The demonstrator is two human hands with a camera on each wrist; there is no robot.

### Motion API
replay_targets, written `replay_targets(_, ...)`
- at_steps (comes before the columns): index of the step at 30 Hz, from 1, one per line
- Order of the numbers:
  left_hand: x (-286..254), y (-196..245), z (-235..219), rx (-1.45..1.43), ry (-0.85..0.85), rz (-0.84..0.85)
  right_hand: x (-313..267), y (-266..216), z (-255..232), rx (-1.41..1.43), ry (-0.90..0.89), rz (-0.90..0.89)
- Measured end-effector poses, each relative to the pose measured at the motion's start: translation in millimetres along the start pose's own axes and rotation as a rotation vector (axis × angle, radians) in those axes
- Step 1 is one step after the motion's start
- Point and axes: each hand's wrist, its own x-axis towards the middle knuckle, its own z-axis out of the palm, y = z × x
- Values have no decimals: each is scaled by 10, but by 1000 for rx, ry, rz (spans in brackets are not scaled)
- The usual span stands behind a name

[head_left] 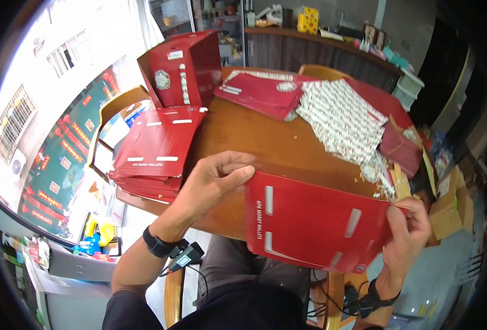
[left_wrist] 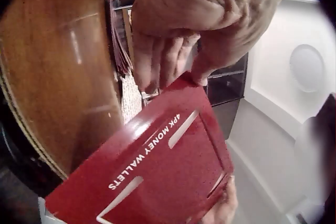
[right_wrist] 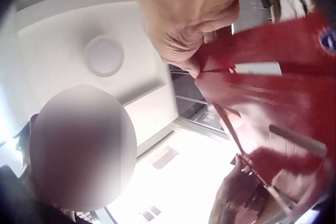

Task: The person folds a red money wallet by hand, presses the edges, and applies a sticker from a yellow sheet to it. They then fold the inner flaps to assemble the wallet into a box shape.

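Note:
A flat red card printed "4PK MONEY WALLETS" (head_left: pixel 315 220), with several pale slots cut through it, is held up over the person's lap and the table's near edge. The left hand (head_left: pixel 213 179) pinches its upper left corner, thumb on the near face. At the card's right edge the right hand (head_left: pixel 406 234) grips with thumb and curled fingers. The left wrist view shows the lettering on the card (left_wrist: pixel 157 150) below the left hand (left_wrist: pixel 205 19). Seen from the right wrist, the right hand (right_wrist: pixel 189 19) holds the card's edge.
On the wooden table (head_left: pixel 238 137), a stack of similar red cards (head_left: pixel 158 143) lies at the left. Behind it stands a large red box (head_left: pixel 183 69). Farther back are dark red sheets (head_left: pixel 260 93) and white patterned sheets (head_left: pixel 340 118). Paper scraps (head_left: pixel 376 171) lie at the right.

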Motion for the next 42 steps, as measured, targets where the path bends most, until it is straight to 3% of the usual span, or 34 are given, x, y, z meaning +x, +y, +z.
replay_targets(2,43,77,101,-50,34,121,30,-227,29,-154,154,-288)
replay_targets(4,59,79,110,-96,-23,106,-25,-463,94,-142,219,-514)
replay_targets(7,57,47,94,-225,-7,94,-176,-766,132,-244,182,-677)
replay_targets(8,30,66,85,-353,25,21,-177,-773,142,-238,184,-694)
replay_targets(10,-34,140,81,-486,54,-42,-174,-725,152,-248,96,-962)
replay_targets(11,-99,210,93,-620,4,-71,-213,-648,107,-397,-32,-1032)
replay_targets(12,-143,243,104,-756,-47,-104,-208,-828,147,-492,-391,-1036)
replay_targets(13,-147,228,110,-763,-50,-100,-270,-783,344,-493,-458,-1032)
replay_targets(15,-119,144,123,-682,-223,-16,-387,-547,573,-415,-644,-1068)
replay_targets(18,75,-104,152,-576,-104,-42,-605,-307,768,-432,-768,-1087)
replay_targets(22,302,-305,139,-547,14,-5,-631,-97,885,-364,-861,-1000)
replay_targets(24,406,-366,133,-540,-11,58,-493,-118,837,-307,-817,-880)
replay_targets(25,448,-389,132,-535,-31,118,-324,-107,803,-303,-700,-887)
replay_targets(27,515,-423,123,-554,-61,125,29,-43,680,-366,-431,-649)
replay_targets(29,583,-428,125,-571,-105,131,358,84,654,-197,-183,-102)
replay_targets(30,611,-429,129,-589,-101,124,577,342,616,-97,-140,-76)
replay_targets(32,679,-407,138,-600,-119,113,875,784,519,21,-219,145)
replay_targets(33,695,-396,144,-584,-97,105,928,800,532,19,-199,148)
replay_targets(35,760,-457,130,-599,-95,95,964,844,630,216,-347,423)
replay_targets(38,775,-430,174,-600,-73,70,998,1227,745,147,-412,369)
replay_targets(42,803,-496,166,-574,-4,-26,954,1418,866,283,-423,440)
